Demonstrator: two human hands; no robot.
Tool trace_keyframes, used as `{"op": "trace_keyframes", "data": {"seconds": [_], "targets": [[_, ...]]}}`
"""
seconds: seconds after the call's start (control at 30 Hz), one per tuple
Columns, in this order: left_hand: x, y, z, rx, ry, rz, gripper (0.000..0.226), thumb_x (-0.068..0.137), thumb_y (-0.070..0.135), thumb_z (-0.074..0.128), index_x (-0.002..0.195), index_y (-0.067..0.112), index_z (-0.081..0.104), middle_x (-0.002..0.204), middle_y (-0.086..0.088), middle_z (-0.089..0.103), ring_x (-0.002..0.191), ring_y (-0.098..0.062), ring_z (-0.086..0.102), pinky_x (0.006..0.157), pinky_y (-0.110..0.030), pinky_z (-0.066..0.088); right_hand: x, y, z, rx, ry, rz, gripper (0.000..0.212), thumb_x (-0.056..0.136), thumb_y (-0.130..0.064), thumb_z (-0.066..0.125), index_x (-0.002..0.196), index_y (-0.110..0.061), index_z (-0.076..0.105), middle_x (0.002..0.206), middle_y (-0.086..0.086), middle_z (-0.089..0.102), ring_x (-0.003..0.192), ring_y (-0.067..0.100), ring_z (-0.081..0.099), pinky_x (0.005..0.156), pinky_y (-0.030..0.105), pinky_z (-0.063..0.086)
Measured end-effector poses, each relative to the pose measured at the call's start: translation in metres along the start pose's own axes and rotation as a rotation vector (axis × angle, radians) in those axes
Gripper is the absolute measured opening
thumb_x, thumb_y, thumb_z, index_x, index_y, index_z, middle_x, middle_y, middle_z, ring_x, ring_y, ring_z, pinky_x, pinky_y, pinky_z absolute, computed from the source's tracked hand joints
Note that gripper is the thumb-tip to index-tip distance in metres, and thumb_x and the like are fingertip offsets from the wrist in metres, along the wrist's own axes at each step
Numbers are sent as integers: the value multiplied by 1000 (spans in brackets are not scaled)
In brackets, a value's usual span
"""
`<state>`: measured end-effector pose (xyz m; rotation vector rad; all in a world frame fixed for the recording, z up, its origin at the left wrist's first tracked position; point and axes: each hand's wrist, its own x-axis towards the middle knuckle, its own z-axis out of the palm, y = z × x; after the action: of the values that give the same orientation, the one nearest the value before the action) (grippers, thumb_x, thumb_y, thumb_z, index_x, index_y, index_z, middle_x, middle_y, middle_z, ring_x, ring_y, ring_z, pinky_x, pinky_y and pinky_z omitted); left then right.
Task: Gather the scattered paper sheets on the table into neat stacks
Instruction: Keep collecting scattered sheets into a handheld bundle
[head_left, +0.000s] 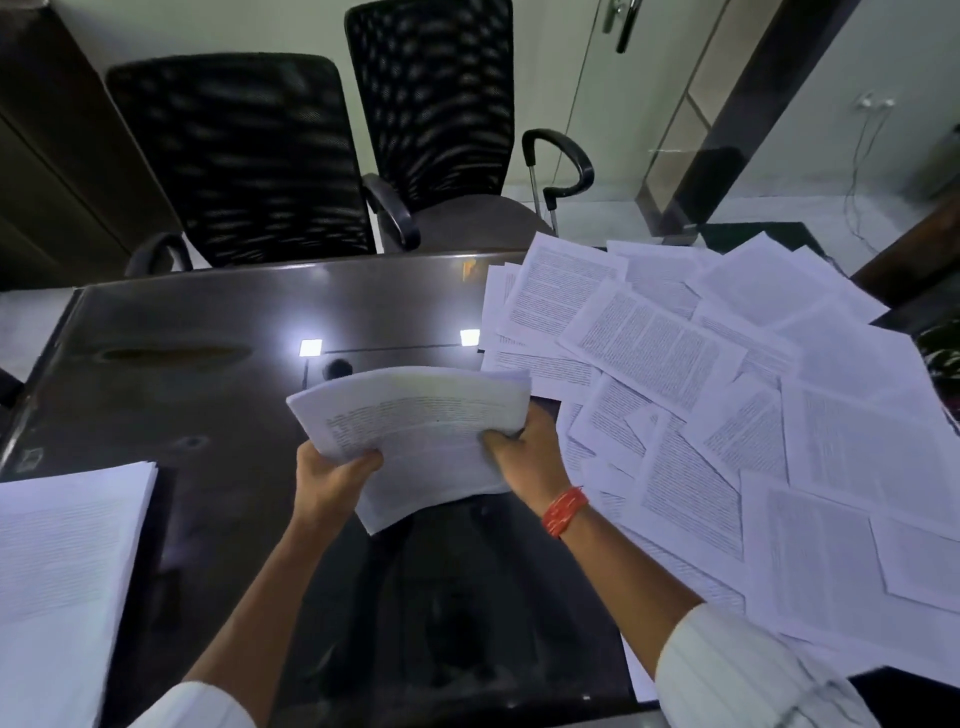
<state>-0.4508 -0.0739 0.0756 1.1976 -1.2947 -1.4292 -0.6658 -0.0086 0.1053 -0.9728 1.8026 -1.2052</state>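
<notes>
Two hands hold one bundle of sheets (421, 436) in the air above the dark table (208, 332), near its middle. The left hand (332, 478) grips the near left corner, thumb curled over the top page and fingers hidden beneath. The right hand (524, 452) clamps the right edge the same way, thumb on top; an orange band (563, 512) sits on that wrist. The bundle sags a little and its edges are fanned, so the pages do not yet line up.

To square it well, I judge the best move is to turn the bundle upright, loosen both grips slightly, and tap the long edge and then the short edge on a bare part of the table until the sides are flush. Squeezing too hard would lock the stray pages in place; too loose a hold on this glossy top could let them slide out.

Once even, it probably belongs on the finished stack (67, 561) at the near left, laid edge to edge. Most of the work remains: the loose sheets (727, 395) cover the right side of the table, overlapping at all angles, some hanging past the far edge. Two office chairs (244, 156) stand beyond the table.
</notes>
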Motion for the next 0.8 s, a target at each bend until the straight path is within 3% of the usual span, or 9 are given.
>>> {"op": "trace_keyframes", "data": {"seconds": [0.07, 0.17, 0.3, 0.43, 0.6, 0.8], "targets": [[-7, 2, 6, -6, 29, 2, 41, 51, 29, 70, 89, 14, 69, 80, 3, 72, 76, -10, 69, 63, -24, 59, -5, 5, -4, 48, 6, 0, 39, 80, 11, 63, 92, -26, 63, 78, -5, 65, 68, 0, 63, 59, 12, 50], [-10, -12, 17, 73, 49, -159, 38, 44, 29, 69, 78, 10, 68, 73, -2, 67, 66, -8, 65, 60, -31, 53, -5, 30, -4, 24, -46, 47, 34, 79, 7, 64, 105, -15, 68, 86, -8, 69, 75, -3, 64, 64, 13, 50], [-15, -32, 18, 117, 78, -348, 14, 74, 2, 69, 86, 7, 71, 85, -7, 71, 77, -18, 68, 68, -34, 54, -3, 55, 8, -70, -58, 128, 24, 77, -10, 64, 100, -14, 63, 89, 3, 69, 79, 17, 65, 66, 33, 54], [-33, -31, -15, 126, 187, -417, 20, 79, -5, 63, 91, 8, 71, 85, -2, 74, 76, -18, 69, 59, -25, 54, -13, 52, 41, -63, -62, 265, 20, 84, -8, 63, 103, -10, 62, 97, 5, 70, 79, 15, 66, 62, 24, 51], [-62, -43, -102, 236, 215, -519, 22, 82, 1, 64, 102, 8, 60, 98, -5, 69, 80, -15, 66, 59, -26, 50, -41, 53, 119, -137, -178, 378, 15, 84, -6, 59, 99, -5, 58, 98, 9, 66, 78, 17, 62, 58, 26, 46], [-87, -47, -263, 335, 349, -503, 38, 87, 8, 69, 123, 12, 57, 111, -9, 67, 96, -29, 68, 78, -41, 59, -86, 28, 268, -109, -367, 387, 21, 83, -5, 61, 103, -11, 55, 102, 7, 66, 90, 21, 66, 75, 37, 58]]}}
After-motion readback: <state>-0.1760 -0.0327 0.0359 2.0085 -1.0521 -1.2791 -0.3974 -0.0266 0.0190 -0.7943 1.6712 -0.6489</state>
